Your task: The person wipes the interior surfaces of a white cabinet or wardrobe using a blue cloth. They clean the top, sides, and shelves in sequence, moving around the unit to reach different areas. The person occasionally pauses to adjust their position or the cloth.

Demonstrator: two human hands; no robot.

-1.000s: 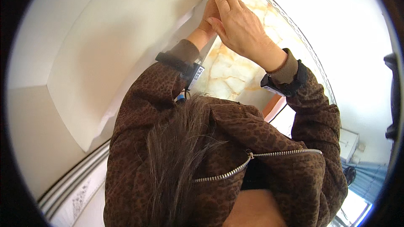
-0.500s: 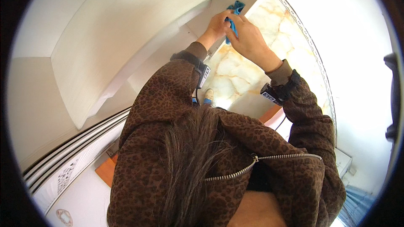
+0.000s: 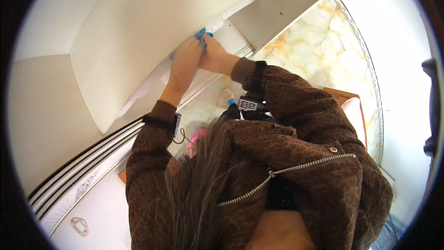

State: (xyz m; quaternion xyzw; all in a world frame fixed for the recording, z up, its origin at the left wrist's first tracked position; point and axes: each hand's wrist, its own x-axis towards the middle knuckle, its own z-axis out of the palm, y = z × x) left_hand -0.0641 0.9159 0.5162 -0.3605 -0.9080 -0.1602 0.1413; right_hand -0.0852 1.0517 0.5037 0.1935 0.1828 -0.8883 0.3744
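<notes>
A: Both hands are up against the white cushion [image 3: 152, 41], pressed close together near its lower edge.

B: And between them?

A: A blue cloth [image 3: 202, 36]. Only a small scrap of it shows, poking out above the fingers where the two hands meet, right at the seam between the cushion and the white panel [image 3: 231, 37] beside it.

B: Left hand?

A: Left hand [image 3: 185, 60] lies flat along the cushion's edge, fingers curled in toward the cloth and touching it. The right hand [image 3: 213, 58] comes in from the other side, fingers closed round the blue cloth, knuckles toward the camera. How tight either grip is, I can't tell; the fingertips are tucked out of sight.

B: What else is around?

A: Brown patterned sleeves on both forearms, a black band on each wrist, the right wrist band [image 3: 256, 78] carrying a small black-and-white tag. A zip runs across the jacket. Long brown hair hangs in the lower middle. Beyond the arms, a marble floor [image 3: 319, 51], cream with orange veins. Bottom left, a white ribbed frame [image 3: 78, 176] curves along under the cushion. Something pink [image 3: 196, 140] peeks out just under the left forearm, too hidden to name.
</notes>
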